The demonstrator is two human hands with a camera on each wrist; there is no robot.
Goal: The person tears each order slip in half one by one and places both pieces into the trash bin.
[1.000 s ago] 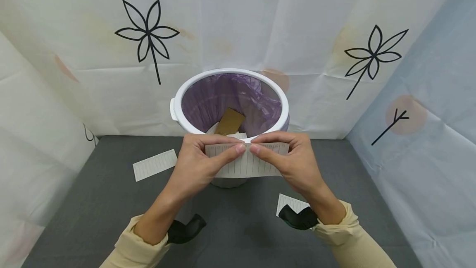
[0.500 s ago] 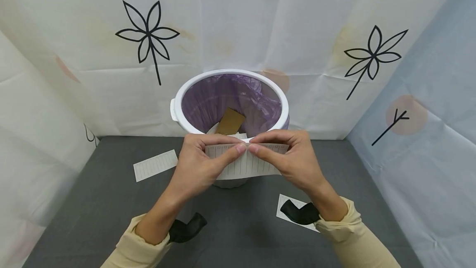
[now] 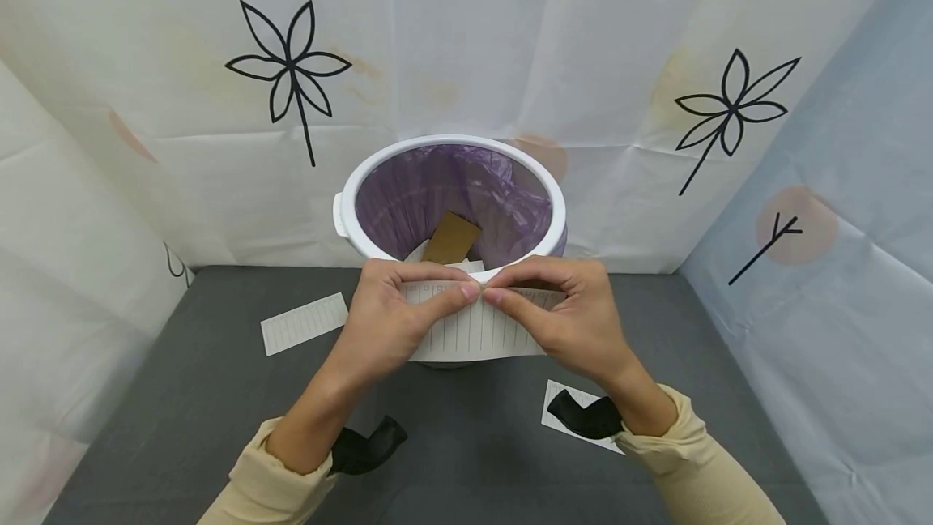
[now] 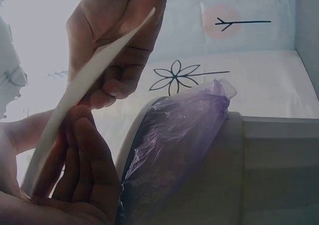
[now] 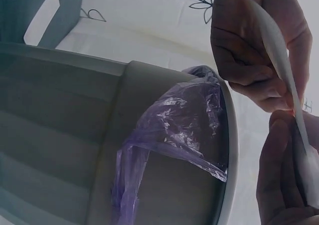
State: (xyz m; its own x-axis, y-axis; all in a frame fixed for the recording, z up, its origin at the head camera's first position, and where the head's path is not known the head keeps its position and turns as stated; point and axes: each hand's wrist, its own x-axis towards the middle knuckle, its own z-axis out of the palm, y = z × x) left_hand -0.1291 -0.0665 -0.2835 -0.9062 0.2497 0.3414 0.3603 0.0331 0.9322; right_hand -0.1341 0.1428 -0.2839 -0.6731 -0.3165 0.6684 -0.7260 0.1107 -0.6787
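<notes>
Both hands hold a lined sheet of paper (image 3: 474,335) in front of the bin's near rim. My left hand (image 3: 382,322) pinches its top edge near the middle between thumb and forefinger. My right hand (image 3: 583,322) pinches the same edge right beside it, the two thumb tips nearly meeting. To the right of the thumbs the top edge sits a little lower than on the left. Seen edge-on in the left wrist view, the paper (image 4: 75,90) bows slightly between the hands. The fingers cover the sheet's sides.
Behind the hands stands a white-rimmed bin (image 3: 560,225) with a purple liner (image 3: 389,213), holding a brown cardboard piece (image 3: 452,237) and white paper (image 3: 472,266). Lined slips lie on the grey table at left (image 3: 304,324) and at right (image 3: 551,418), the latter partly under a black wrist mount (image 3: 586,416).
The right thumb and forefinger have shifted slightly left toward the left fingertips. The sheet's right half has dropped a little, and its lower edge hangs lower. The left hand has barely moved.
</notes>
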